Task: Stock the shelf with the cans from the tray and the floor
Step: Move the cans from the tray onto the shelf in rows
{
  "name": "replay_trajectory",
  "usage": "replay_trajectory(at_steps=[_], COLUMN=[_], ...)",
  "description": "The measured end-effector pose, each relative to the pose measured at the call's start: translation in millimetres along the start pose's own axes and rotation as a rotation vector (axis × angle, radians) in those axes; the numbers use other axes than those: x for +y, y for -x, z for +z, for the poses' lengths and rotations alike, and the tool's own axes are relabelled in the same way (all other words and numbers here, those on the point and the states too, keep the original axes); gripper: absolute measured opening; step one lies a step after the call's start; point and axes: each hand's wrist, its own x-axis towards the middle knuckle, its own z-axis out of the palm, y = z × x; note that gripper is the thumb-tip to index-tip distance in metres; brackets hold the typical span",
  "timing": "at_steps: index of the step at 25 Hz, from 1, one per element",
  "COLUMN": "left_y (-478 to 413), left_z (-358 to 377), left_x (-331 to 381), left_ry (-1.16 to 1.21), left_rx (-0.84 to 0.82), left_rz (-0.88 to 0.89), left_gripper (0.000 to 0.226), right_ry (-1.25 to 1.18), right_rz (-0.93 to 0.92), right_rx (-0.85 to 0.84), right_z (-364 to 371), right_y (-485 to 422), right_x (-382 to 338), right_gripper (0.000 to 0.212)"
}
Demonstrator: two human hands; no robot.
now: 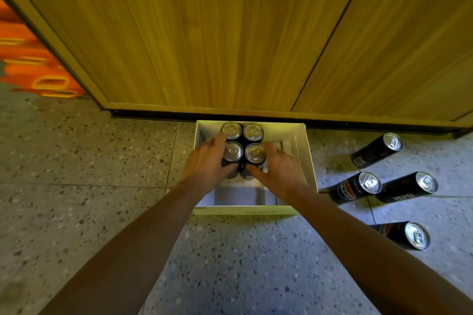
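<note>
At frame centre, a white cardboard tray [305,158] sits on speckled terrazzo floor [102,161] against a wood-grain cabinet [217,33]. Four dark cylindrical cans [243,144] stand upright in it, silver lids facing up. The left hand [208,161] and right hand [277,170] clasp the cluster from either side. At right, four loose cans [407,186] lie on the floor, lids pointing toward upper right.

Eight cans are counted in all — four upright cans [243,144] grouped two by two inside one white tray [305,158], and four loose cans [377,149] lying or leaning on the floor to the right (all dark with silver tops). Two hands are seen — a left hand [207,163] and a right hand [280,170]. One wooden cabinet [230,33] is seen behind.
</note>
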Motion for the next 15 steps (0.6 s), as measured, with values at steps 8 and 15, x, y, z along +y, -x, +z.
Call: replay_trajectory(at_steps=[8,15], left_y=[-9.4,-7.2], left_z=[14.0,14.3], left_x=[-2.2,5.8], left_ry=[0.149,0.408], left_rx=[0.018,0.090], left_rz=[-0.080,-0.148], left_gripper=[0.065,0.047], right_ry=[-0.173,-0.486], right_rz=[0.067,0.153], right_rx=[0.055,0.088], right_z=[7.9,11.4], right_y=[-2.6,-2.9], right_x=[-0.9,-6.4], right_gripper=[0.060,0.049])
